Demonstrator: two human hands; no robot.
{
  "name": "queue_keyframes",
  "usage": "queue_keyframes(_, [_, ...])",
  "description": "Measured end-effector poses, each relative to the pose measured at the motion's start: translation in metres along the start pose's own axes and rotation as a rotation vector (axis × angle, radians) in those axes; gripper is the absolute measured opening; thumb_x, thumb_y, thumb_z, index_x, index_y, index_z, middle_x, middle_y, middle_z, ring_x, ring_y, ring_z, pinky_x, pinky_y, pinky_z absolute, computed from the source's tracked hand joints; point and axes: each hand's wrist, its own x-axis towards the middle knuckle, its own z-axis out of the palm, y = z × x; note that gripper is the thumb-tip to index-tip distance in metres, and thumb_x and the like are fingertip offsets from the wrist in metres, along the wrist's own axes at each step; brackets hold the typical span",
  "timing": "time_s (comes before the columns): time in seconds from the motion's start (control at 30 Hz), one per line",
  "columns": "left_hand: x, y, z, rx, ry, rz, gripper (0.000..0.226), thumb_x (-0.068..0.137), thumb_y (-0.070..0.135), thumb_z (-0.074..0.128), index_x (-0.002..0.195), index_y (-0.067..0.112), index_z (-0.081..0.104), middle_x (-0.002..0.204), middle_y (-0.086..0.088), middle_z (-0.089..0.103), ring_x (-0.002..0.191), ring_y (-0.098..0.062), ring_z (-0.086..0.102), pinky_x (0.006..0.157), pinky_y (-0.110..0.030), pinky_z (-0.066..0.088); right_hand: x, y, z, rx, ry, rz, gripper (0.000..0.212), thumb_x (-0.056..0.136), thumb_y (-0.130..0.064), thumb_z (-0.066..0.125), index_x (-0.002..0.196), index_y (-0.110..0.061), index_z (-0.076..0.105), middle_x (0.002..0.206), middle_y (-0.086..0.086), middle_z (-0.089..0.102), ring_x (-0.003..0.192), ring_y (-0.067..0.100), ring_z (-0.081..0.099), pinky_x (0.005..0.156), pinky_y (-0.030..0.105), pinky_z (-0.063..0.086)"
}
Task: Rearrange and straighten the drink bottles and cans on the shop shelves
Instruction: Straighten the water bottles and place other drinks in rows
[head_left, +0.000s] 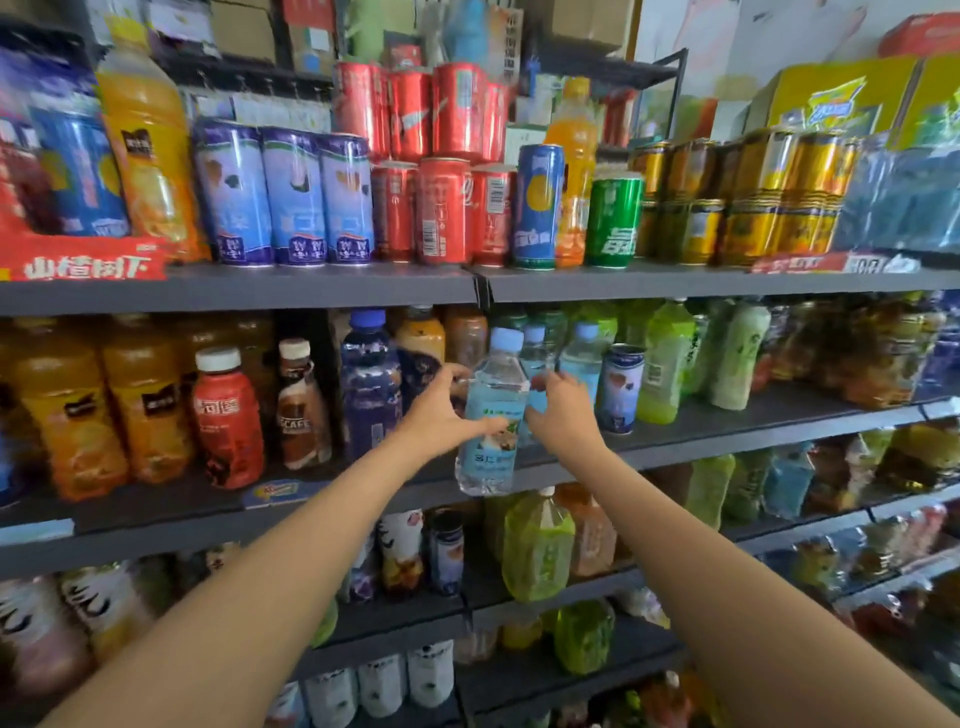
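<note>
A clear bottle with a light-blue cap and label (491, 415) is held in front of the middle shelf (727, 431), its base below the shelf's front edge. My left hand (441, 410) grips it round the middle. My right hand (563, 410) reaches just behind it and grips a second pale-blue bottle (535, 353), mostly hidden. More pale-blue bottles (584, 353) stand behind. A blue-and-white can (621, 387) stands right of my right hand, a dark-blue bottle (370, 384) left of my left hand.
The top shelf (311, 288) carries rows of blue, red, green and gold cans and orange bottles. Orange, red and coffee bottles fill the middle shelf's left; green tea bottles (667, 358) its right. Lower shelves hold more green and white bottles.
</note>
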Motion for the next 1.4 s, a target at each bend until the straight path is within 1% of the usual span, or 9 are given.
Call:
queue_keyframes(0.1, [0.010,0.027,0.037,0.002,-0.033,-0.006,0.062,0.075,0.027,0.076,0.126,0.017,0.042,0.114,0.002,0.050,0.105,-0.014,0.051,0.081,-0.027,0.041,-0.008,0.037,-0.023,0.136,0.061,-0.121,0.022,0.089,-0.003,0.049,0.108,0.002,0.057,0.097,0.014,0.062,0.089,0.028,0.056,0.072,0.037,0.044])
queue_keyframes(0.17, [0.022,0.058,0.074,-0.007,-0.117,-0.011,0.059,0.075,0.027,0.076,0.123,0.018,0.044,0.112,0.000,0.050,0.106,-0.016,0.050,0.079,-0.027,0.040,-0.015,0.081,-0.056,0.151,0.107,-0.120,0.009,0.088,-0.005,0.050,0.082,-0.005,0.057,0.064,0.001,0.052,0.058,0.014,0.048,0.054,0.032,0.031])
queue_keyframes(0.27, [0.046,0.109,0.148,-0.018,-0.237,0.065,0.050,0.074,0.023,0.077,0.113,0.021,0.045,0.106,-0.001,0.051,0.099,-0.015,0.051,0.073,-0.027,0.044,-0.020,0.155,-0.120,0.165,0.195,0.002,0.035,0.085,-0.006,0.054,0.057,-0.019,0.038,0.052,-0.009,0.038,0.049,0.007,0.035,0.049,0.030,0.022])
queue_keyframes(0.37, [0.074,0.166,0.233,-0.089,-0.292,0.157,0.051,0.073,0.021,0.078,0.112,0.020,0.045,0.106,-0.002,0.052,0.093,-0.013,0.052,0.064,-0.019,0.045,-0.022,0.227,-0.188,0.212,0.288,0.146,0.022,0.085,-0.004,0.051,0.066,-0.015,0.054,0.060,-0.005,0.051,0.062,0.018,0.050,0.053,0.026,0.036])
queue_keyframes(0.53, [0.116,0.266,0.371,-0.201,-0.277,0.300,0.061,0.071,0.021,0.080,0.120,0.011,0.045,0.102,-0.003,0.055,0.093,-0.015,0.054,0.068,-0.020,0.047,-0.020,0.341,-0.281,0.479,0.522,0.312,0.015,0.091,-0.014,0.048,0.086,-0.011,0.062,0.076,0.009,0.063,0.072,0.029,0.062,0.069,0.047,0.056])
queue_keyframes(0.7, [0.164,0.338,0.480,-0.254,-0.170,0.386,0.061,0.067,0.031,0.082,0.115,0.013,0.049,0.103,-0.002,0.061,0.096,-0.018,0.059,0.080,-0.031,0.049,0.002,0.437,-0.338,0.356,0.381,0.195,0.030,0.088,-0.011,0.059,0.111,-0.018,0.041,0.086,-0.013,0.049,0.077,0.006,0.052,0.068,0.022,0.044])
queue_keyframes(0.93, [0.270,0.427,0.587,-0.263,-0.076,0.458,0.068,0.069,0.042,0.078,0.122,0.015,0.045,0.111,0.001,0.057,0.103,-0.017,0.056,0.088,-0.034,0.048,0.109,0.553,-0.402,0.151,0.524,0.193,0.071,0.076,-0.028,0.075,0.130,0.000,0.037,0.127,0.013,0.042,0.116,0.026,0.043,0.095,0.038,0.043])
queue_keyframes(1.23, [0.367,0.519,0.684,-0.226,0.100,0.479,0.068,0.072,0.035,0.078,0.127,0.014,0.043,0.120,-0.004,0.058,0.110,-0.020,0.056,0.091,-0.034,0.047,0.213,0.666,-0.483,0.133,0.603,0.034,0.060,0.079,-0.023,0.072,0.124,0.000,0.040,0.120,0.013,0.048,0.112,0.026,0.047,0.081,0.026,0.036])
queue_keyframes(1.4, [0.413,0.549,0.715,-0.218,0.230,0.445,0.063,0.077,0.031,0.075,0.129,0.013,0.044,0.113,0.002,0.053,0.098,-0.010,0.049,0.078,-0.021,0.037,0.259,0.726,-0.502,0.049,0.483,-0.088,0.074,0.082,-0.025,0.070,0.139,-0.004,0.027,0.132,0.013,0.042,0.122,0.028,0.041,0.097,0.034,0.036])
